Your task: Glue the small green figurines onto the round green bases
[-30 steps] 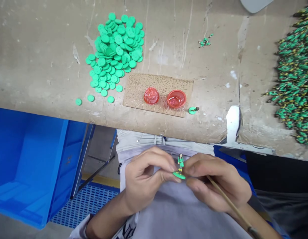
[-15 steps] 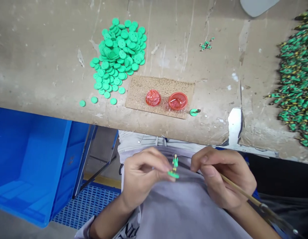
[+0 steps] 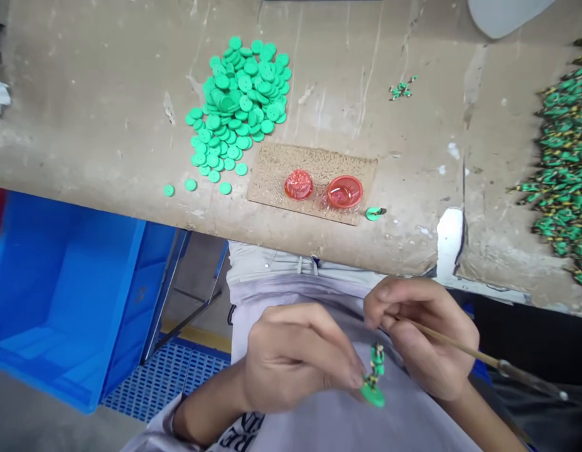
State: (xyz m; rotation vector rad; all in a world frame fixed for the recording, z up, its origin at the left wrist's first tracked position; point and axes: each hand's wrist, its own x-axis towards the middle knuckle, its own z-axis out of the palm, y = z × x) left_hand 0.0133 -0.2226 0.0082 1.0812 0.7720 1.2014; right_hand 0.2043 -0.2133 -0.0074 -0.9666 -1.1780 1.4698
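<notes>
Tbl, figurine in L hand (off edge)

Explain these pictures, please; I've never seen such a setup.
There is no machine here: these are a person's bare hands, seen by one head-worn camera looking forward and down. The left hand holds a small green figurine on a round base; the right hand holds a thin stick. On the worktable lie a pile of green discs, a brown board with two red cups on it, and, at the right, a heap of green, yellow and dark pieces.
</notes>
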